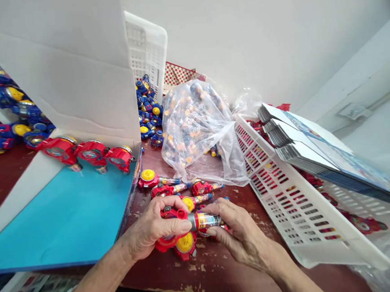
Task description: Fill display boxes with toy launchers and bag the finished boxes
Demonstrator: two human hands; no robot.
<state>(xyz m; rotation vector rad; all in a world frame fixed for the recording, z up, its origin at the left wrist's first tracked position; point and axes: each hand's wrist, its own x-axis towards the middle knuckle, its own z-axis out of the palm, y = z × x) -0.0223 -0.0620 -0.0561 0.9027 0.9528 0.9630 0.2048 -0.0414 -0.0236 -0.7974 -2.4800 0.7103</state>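
Observation:
My left hand (160, 225) is closed around a red plastic toy (169, 242), thumb along its grey neck. A clear printed tube (206, 220) sits in line with that neck, and the thumb and fingers of my right hand (237, 232) pinch its far end. Whether the tube is fully seated I cannot tell. Under and just beyond my hands lie several red toys with tubes, among them one with a yellow disc (185, 243) and another yellow-disc toy (148, 175). My fingers partly hide the nearest ones.
An open carton (68, 210) on the left holds several red toys (91, 152) in a row. Behind is a clear bag (196, 123) of orange-capped tubes. A white basket (298, 214) with stacked printed cartons (316, 145) stands right. Blue toys (150, 109) are piled behind.

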